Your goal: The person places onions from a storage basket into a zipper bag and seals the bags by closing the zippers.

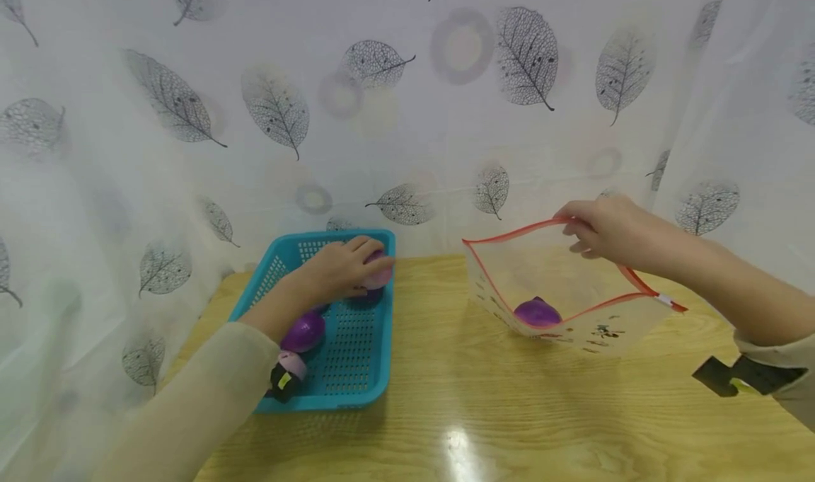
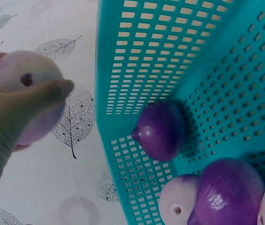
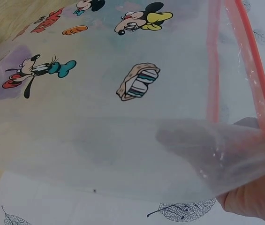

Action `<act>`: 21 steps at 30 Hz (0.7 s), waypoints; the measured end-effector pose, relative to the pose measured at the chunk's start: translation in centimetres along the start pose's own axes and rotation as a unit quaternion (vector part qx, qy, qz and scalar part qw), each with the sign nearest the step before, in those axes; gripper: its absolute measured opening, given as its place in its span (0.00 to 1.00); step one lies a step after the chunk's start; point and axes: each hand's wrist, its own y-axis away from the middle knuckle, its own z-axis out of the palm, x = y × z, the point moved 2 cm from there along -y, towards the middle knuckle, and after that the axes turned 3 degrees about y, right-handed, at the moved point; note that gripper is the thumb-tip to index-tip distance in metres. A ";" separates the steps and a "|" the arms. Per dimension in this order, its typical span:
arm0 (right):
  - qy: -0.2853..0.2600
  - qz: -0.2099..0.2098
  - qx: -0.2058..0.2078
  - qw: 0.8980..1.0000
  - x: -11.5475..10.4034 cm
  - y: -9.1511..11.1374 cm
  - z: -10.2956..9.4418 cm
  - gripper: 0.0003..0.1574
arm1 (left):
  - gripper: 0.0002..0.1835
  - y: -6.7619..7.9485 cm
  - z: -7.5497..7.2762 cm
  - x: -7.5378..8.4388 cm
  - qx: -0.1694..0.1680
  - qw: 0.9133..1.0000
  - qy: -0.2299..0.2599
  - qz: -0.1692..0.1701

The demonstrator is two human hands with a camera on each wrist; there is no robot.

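Over the far right corner of a blue plastic basket [image 1: 385,340], my left hand [image 1: 337,270] grips a pale purple onion [image 2: 31,68]; its thumb lies across the onion in the left wrist view. Below it sit several onions, among them a dark purple onion [image 2: 160,131], a glossy purple onion [image 2: 228,192] and a paler onion [image 2: 175,201]. My right hand [image 1: 608,231] pinches the far edge of a clear zip bag [image 1: 592,333] with a red rim, its mouth spread wide. A purple onion [image 1: 538,313] lies inside the bag.
Both containers stand on a wooden table [image 1: 439,369], the basket at left and the bag at right. A white leaf-print curtain [image 1: 439,135] hangs behind the table and along its left side. Cartoon prints [image 3: 141,82] cover the bag's wall.
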 end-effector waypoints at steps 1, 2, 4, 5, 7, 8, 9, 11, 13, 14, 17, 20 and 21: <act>0.000 -0.001 0.000 1.000 0.0 0.0 0.0 0.16 | 0.29 0.1 -0.1 0.0 0.022 1.000 -0.010 0.012; 0.000 -0.002 0.000 1.000 -0.1 0.0 0.0 0.16 | 0.28 0.2 -0.1 0.0 0.045 0.999 -0.018 0.023; -0.001 -0.004 0.000 1.000 -0.1 0.0 0.0 0.16 | 0.27 0.4 -0.3 0.1 0.089 0.995 -0.029 0.045; -0.002 -0.003 0.000 1.000 -0.1 0.0 0.0 0.16 | 0.27 0.4 -0.4 0.1 0.110 0.992 -0.035 0.057; -0.001 -0.003 0.000 1.000 -0.2 0.0 0.0 0.16 | 0.28 0.4 -0.4 0.1 0.146 0.985 -0.039 0.082; 0.000 -0.002 0.000 1.000 -0.2 0.0 0.0 0.16 | 0.29 0.5 -0.5 0.2 0.161 0.982 -0.037 0.094; 0.001 -0.002 0.001 1.000 -0.3 0.0 0.0 0.16 | 0.30 0.5 -0.6 0.2 0.172 0.979 -0.036 0.105; 0.003 -0.001 0.001 1.000 -0.3 0.0 0.0 0.16 | 0.31 0.5 -0.8 0.2 0.189 0.974 -0.033 0.124; 0.007 -0.002 0.001 1.000 -0.3 0.0 0.0 0.16 | 0.31 0.5 -1.0 0.2 0.196 0.971 -0.028 0.136; 0.008 -0.002 0.001 1.000 -0.4 0.0 0.0 0.16 | 0.31 0.4 -1.1 0.3 0.201 0.969 -0.025 0.141; 0.008 -0.004 0.002 1.000 -0.4 0.0 0.0 0.16 | 0.27 0.3 -1.5 0.3 0.215 0.965 -0.020 0.148; 0.008 -0.006 0.002 1.000 -0.4 0.0 0.1 0.15 | 0.23 0.0 -1.8 0.6 0.238 0.961 -0.008 0.142; 0.009 -0.007 0.002 1.000 -0.5 0.0 0.1 0.15 | 0.22 -0.1 -2.0 0.7 0.247 0.960 0.000 0.134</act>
